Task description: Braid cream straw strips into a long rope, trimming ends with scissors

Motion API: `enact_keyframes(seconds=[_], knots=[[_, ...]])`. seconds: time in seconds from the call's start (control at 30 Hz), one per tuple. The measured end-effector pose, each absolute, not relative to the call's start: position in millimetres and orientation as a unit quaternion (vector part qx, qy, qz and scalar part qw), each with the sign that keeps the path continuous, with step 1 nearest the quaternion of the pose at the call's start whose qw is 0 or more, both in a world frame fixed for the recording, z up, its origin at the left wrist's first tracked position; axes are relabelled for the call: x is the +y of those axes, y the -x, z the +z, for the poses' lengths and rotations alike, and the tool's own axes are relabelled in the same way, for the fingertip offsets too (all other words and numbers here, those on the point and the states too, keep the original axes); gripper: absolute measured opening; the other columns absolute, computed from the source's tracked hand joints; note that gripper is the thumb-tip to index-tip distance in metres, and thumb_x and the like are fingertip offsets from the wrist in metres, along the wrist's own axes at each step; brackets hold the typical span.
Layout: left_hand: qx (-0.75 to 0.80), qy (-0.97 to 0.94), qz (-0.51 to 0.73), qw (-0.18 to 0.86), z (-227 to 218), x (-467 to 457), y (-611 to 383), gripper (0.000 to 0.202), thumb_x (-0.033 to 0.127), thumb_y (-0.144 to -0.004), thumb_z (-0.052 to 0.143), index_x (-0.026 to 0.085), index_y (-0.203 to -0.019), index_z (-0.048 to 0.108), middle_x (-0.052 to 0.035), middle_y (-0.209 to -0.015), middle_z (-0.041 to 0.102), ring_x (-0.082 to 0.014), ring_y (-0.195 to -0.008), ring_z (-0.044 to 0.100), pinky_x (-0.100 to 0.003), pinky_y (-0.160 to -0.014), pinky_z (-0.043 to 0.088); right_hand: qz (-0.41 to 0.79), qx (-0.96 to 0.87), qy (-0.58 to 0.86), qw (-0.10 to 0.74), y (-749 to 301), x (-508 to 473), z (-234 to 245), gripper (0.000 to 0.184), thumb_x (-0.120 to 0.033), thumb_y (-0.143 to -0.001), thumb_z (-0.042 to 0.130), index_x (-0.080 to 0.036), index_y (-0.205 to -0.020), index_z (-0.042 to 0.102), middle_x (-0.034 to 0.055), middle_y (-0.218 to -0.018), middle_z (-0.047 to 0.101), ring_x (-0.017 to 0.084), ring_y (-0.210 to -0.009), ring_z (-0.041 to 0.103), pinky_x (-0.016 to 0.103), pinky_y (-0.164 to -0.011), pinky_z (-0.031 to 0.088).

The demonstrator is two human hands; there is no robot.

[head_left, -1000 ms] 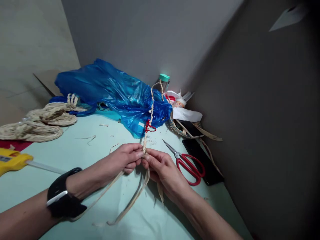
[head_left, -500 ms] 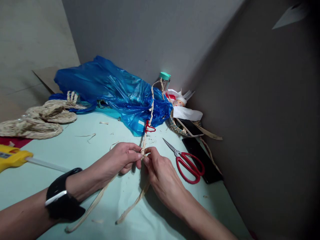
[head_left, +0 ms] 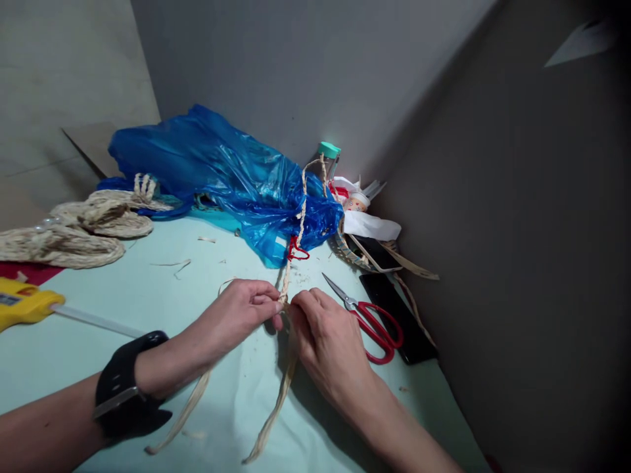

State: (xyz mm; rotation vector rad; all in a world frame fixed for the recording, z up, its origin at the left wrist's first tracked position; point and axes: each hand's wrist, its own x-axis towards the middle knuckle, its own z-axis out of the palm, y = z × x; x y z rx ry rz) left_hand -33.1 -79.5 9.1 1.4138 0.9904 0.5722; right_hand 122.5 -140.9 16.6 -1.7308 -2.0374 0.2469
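Observation:
A pale braided cord (head_left: 286, 278) of plant fibre runs from the blue plastic bag down to my hands, with a red yarn loop (head_left: 294, 249) tied round it. My left hand (head_left: 254, 303) pinches the lower end of the braid between thumb and fingers. Close beside it, my right hand (head_left: 318, 322) is closed on a fibre strand (head_left: 284, 387) at the braid's end; its fingertips are partly hidden. That strand hangs below between my hands, and another loose strand (head_left: 190, 407) trails beneath my left wrist.
Red-handled scissors (head_left: 379, 334) lie right of my right hand, over a black phone-like slab (head_left: 417, 341). Behind is a blue plastic bag (head_left: 207, 157). Fibre bundles (head_left: 83, 236) and a yellow glue gun (head_left: 24, 303) lie left. A basket (head_left: 345, 253) with papers stands near the wall.
My right hand has shifted slightly right, its fingertips drawn a little away from my left hand. The hanging strands have swung right. My left hand keeps its pinch on the braid.

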Motion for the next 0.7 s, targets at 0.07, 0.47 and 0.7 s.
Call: enact_keyframes(seconds=[0.07, 0.47, 0.7], knots=[[0.429, -0.605, 0.248, 0.623, 9.7, -79.0, 32.7, 0.013, 0.027, -0.076, 0.056, 0.015, -0.08, 0.061, -0.0004, -0.063, 0.066, -0.007, -0.044, 0.03, -0.025, -0.044, 0.018, 0.168, -0.718, 0.626, 0.251, -125.4, -139.4, 19.7, 0.019, -0.019, -0.094, 0.044, -0.018, -0.079, 0.055, 0.0002, -0.074, 0.056, 0.012, -0.064, 0.047, 0.026, -0.057, 0.025], [0.427, -0.622, 0.24, 0.611, 11.6, -79.9, 33.3, 0.011, 0.026, -0.077, 0.055, 0.016, -0.078, 0.06, -0.0001, -0.061, 0.065, -0.0085, -0.044, 0.036, -0.024, -0.045, 0.021, 0.316, -0.676, 0.609, 0.27, -136.4, -129.5, 22.6, 0.025, -0.03, -0.093, 0.05, -0.017, -0.077, 0.064, -0.0029, -0.062, 0.054, 0.011, -0.057, 0.042, 0.024, -0.054, 0.027], [0.416, -0.623, 0.258, 0.611, 5.2, -79.0, 30.4, 0.014, 0.03, -0.079, 0.057, 0.017, -0.075, 0.06, 0.0022, -0.06, 0.061, -0.0075, -0.045, 0.034, -0.024, -0.045, 0.019, 0.261, -0.679, 0.615, 0.303, -127.5, -137.8, 26.0, 0.024, -0.026, -0.093, 0.049, -0.018, -0.076, 0.064, -0.0015, -0.064, 0.059, 0.01, -0.055, 0.044, 0.024, -0.053, 0.03]])
